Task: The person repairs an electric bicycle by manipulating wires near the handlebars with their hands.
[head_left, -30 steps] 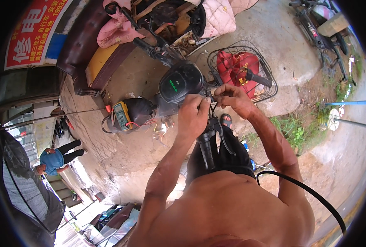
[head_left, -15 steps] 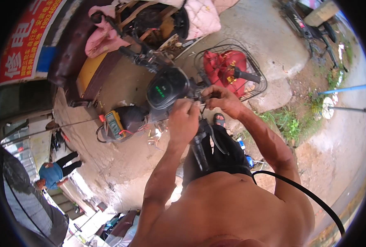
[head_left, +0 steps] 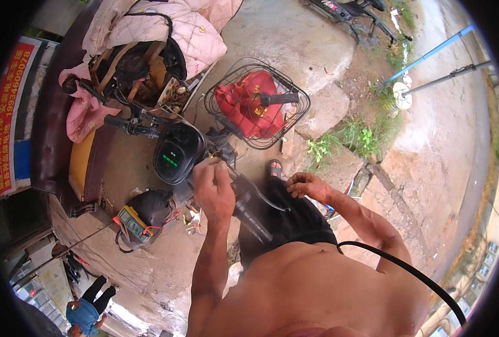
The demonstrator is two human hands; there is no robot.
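Note:
My left hand (head_left: 213,188) is closed in a pinch at the handlebar of an electric bike, just beside its dark display (head_left: 176,153) with green lit marks. Whatever is between those fingers is hidden. A black handlebar grip (head_left: 254,216) runs from there toward my lap, with a curved brake lever (head_left: 272,200) alongside it. My right hand (head_left: 310,186) is apart from the handlebar, above my dark trousers (head_left: 300,210). Its fingers are curled together, and I cannot make out anything in them.
A wire basket (head_left: 218,121) holds a red bag (head_left: 244,106) and a black grip (head_left: 280,99). A yellow multimeter (head_left: 131,220) with leads is left of the bike. Beyond are a pink quilt (head_left: 199,48) and a maroon sofa (head_left: 53,129). A person (head_left: 85,314) stands lower left.
My right hand has drawn back from the handlebar toward my lap. My left hand stays at the handlebar. The view has turned, so the bike and basket appear farther left.

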